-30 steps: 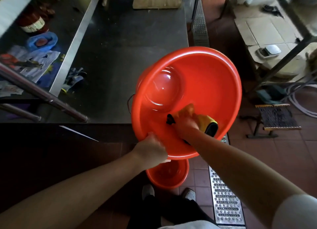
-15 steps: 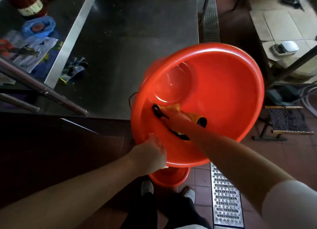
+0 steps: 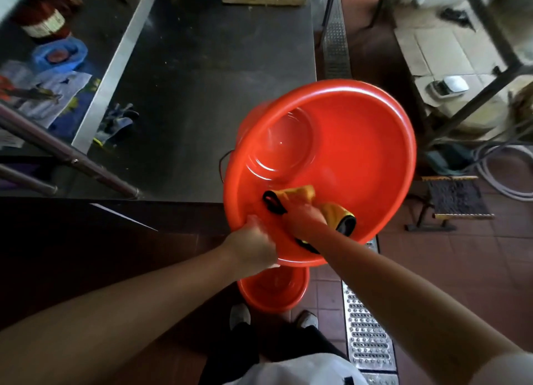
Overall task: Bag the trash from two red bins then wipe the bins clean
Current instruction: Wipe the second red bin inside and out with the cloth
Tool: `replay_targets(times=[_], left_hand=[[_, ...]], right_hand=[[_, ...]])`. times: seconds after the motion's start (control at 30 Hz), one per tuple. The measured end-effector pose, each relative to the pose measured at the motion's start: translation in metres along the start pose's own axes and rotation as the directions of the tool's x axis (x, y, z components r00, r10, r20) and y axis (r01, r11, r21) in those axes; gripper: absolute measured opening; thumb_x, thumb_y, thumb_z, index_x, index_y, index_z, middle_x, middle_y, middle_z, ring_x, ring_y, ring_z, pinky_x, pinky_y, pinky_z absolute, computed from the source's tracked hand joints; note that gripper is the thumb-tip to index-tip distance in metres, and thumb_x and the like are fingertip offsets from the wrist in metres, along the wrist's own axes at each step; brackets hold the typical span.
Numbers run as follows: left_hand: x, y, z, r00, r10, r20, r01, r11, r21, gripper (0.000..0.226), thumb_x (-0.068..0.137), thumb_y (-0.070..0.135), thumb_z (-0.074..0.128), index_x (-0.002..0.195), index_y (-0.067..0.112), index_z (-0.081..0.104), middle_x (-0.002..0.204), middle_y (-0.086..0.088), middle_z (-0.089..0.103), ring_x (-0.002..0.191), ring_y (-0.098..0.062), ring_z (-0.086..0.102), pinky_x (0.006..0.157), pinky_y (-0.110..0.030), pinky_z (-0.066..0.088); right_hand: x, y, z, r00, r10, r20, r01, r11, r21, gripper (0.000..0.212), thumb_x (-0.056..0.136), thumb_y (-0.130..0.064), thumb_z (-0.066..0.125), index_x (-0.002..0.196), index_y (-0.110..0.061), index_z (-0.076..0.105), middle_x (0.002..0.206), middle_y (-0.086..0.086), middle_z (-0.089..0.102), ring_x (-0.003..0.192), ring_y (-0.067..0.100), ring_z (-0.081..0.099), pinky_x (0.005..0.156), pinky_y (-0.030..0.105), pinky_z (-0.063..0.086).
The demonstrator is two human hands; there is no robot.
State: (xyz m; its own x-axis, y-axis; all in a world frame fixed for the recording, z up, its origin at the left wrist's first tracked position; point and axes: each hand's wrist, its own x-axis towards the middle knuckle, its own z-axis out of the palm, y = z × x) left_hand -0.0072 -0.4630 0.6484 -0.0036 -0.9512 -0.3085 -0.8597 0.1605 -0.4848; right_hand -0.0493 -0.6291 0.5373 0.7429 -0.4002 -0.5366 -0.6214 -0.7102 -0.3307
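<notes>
Hands (image 3: 302, 216) slid cloth (image 3: 300, 196) right inside bin (image 3: 360, 142).

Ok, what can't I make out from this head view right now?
- Second red bin on the floor: mostly hidden by the held red bin and left hand.
- Right hand fingers: buried in the yellow cloth.
- Bin's outside: faces away.
- Jar label: blurred.

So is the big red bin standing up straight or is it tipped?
Tipped. The big red bin is tilted so its open mouth faces the camera, its inside bottom showing; the left hand grips its rim.
</notes>
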Motion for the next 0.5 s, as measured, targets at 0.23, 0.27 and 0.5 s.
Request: replay_targets(times=[0.23, 0.27, 0.5], left_hand=[[0.004, 0.012, 0.007, 0.986, 0.125, 0.108, -0.126, 0.992, 0.002, 0.053, 0.092, 0.052, 0.049, 0.103, 0.006, 0.073, 0.098, -0.020, 0.073, 0.090, -0.038, 0.070, 0.084, -0.055, 0.052], [0.004, 0.013, 0.008, 0.986, 0.130, 0.103, -0.128, 0.991, -0.033, 0.057, 0.096, 0.052, 0.044, 0.109, 0.003, 0.069, 0.104, -0.023, 0.070, 0.096, -0.041, 0.067, 0.088, -0.056, 0.049], [0.007, 0.008, 0.002, 0.983, 0.139, 0.117, -0.136, 0.990, -0.033, 0.064, 0.096, 0.058, 0.040, 0.107, 0.001, 0.069, 0.102, -0.024, 0.070, 0.093, -0.041, 0.067, 0.088, -0.055, 0.050]], right_hand=[[-0.092, 0.011, 0.010, 0.990, -0.108, -0.089, 0.093, 0.983, -0.157, 0.060, 0.102, -0.049, 0.034, 0.157, -0.029, 0.020, 0.162, -0.003, 0.027, 0.151, 0.022, 0.020, 0.115, 0.049, 0.026], [-0.102, 0.014, 0.012, 0.987, -0.123, -0.104, 0.103, 0.978, -0.184, 0.060, 0.103, -0.050, 0.031, 0.158, -0.029, 0.020, 0.162, -0.004, 0.027, 0.151, 0.022, 0.021, 0.114, 0.048, 0.027], [-0.099, 0.018, 0.004, 0.991, -0.075, -0.113, 0.053, 0.981, -0.187, 0.055, 0.104, -0.051, 0.023, 0.156, -0.033, 0.021, 0.161, -0.005, 0.031, 0.150, 0.022, 0.021, 0.114, 0.052, 0.021]])
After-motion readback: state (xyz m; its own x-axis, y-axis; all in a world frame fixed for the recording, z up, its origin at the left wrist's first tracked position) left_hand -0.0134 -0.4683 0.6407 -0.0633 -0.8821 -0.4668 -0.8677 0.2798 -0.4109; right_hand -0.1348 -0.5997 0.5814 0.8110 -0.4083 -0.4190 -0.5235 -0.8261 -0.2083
